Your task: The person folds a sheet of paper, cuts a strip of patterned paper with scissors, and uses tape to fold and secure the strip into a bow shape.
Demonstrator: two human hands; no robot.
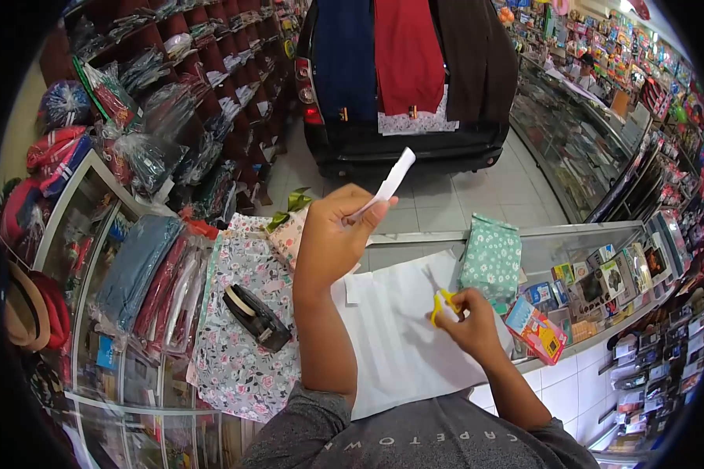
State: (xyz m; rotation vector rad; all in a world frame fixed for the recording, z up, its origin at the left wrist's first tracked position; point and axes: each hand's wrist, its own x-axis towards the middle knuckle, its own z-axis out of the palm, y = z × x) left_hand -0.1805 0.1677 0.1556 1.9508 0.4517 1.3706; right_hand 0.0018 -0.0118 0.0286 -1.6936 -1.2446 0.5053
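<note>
My left hand [343, 227] is raised over the counter, its fingers closed on a folded strip of white paper [396, 177] that points up and away. Lower and to the right, my right hand [474, 327] has its fingers in the yellow handles of a pair of scissors [444, 303]. The scissor blades point away from me over a large creased sheet of white paper [391, 352]. A small white paper piece [357, 288] lies near the sheet's far left part. Left of my forearm, a black tape dispenser [256, 319] rests on floral wrapping paper [242, 379].
A green flowered package [490, 254] and a colourful box [535, 330] lie on the right of the glass counter [579, 234]. Bagged folded clothes [145, 270] are stacked at left. Beyond the counter stands a vehicle [407, 148] draped with trousers.
</note>
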